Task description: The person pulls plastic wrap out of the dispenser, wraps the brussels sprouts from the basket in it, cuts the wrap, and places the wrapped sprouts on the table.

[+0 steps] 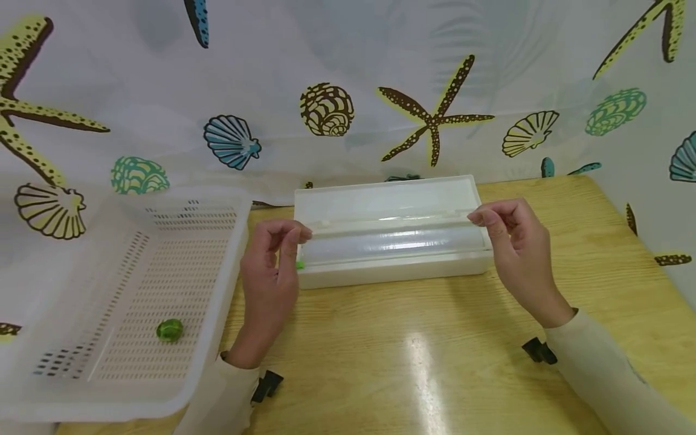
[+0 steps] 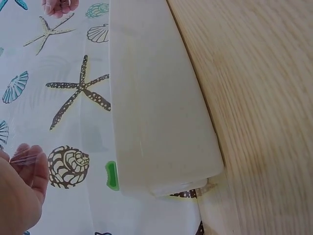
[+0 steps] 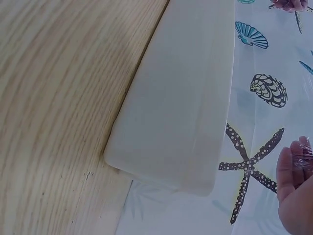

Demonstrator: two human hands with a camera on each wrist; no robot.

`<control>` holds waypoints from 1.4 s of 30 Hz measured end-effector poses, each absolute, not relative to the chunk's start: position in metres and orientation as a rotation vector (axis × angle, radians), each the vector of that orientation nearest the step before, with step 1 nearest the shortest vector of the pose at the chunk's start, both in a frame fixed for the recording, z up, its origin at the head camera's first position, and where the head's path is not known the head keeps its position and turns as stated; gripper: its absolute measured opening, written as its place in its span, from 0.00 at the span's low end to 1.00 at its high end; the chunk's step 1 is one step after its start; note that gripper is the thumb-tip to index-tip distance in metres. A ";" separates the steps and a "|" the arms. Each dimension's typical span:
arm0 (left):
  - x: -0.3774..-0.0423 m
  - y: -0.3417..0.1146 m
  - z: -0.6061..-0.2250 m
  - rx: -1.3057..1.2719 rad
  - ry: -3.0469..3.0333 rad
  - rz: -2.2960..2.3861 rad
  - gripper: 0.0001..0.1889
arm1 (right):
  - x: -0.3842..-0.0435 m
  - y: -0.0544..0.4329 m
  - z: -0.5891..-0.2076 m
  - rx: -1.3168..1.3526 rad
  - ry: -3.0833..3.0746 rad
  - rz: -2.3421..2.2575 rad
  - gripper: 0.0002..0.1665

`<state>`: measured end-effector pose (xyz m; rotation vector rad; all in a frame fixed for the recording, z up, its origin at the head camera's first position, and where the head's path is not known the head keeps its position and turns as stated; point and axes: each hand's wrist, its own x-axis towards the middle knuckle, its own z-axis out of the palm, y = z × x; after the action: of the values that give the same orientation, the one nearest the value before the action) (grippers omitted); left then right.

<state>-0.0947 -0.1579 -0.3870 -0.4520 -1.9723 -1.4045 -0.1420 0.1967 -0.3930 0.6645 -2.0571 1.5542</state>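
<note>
Dressed in long, pale cream sleeves [image 1: 603, 368]; wearing one small, angular black attachment [image 1: 266, 386] beside each cuff [image 1: 565, 329], on the inward-facing side.

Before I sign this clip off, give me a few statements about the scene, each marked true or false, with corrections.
1. The left hand pinches clear film. True.
2. A small green item lies in the white basket. True.
3. The right hand rests in that basket. False: it pinches the film's opposite side.
4. The white box stands on the wooden table. True.
5. The box is closed. False: it is open, with a roll showing inside.
</note>
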 end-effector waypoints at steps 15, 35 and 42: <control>-0.092 -0.154 -0.382 -0.513 -1.902 -1.524 0.08 | -0.142 0.200 -0.386 0.761 -1.961 1.601 0.07; -0.083 -0.155 -0.379 -0.477 -1.921 -1.393 0.08 | -0.135 0.199 -0.380 0.766 -1.911 1.581 0.11; -0.079 -0.154 -0.376 -0.491 -1.894 -1.386 0.10 | -0.133 0.200 -0.378 0.768 -1.877 1.571 0.12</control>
<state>-0.0793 -0.1537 -0.3756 -0.4906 -1.8938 -1.3856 -0.1326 0.2004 -0.3777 0.7684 -1.8768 1.5705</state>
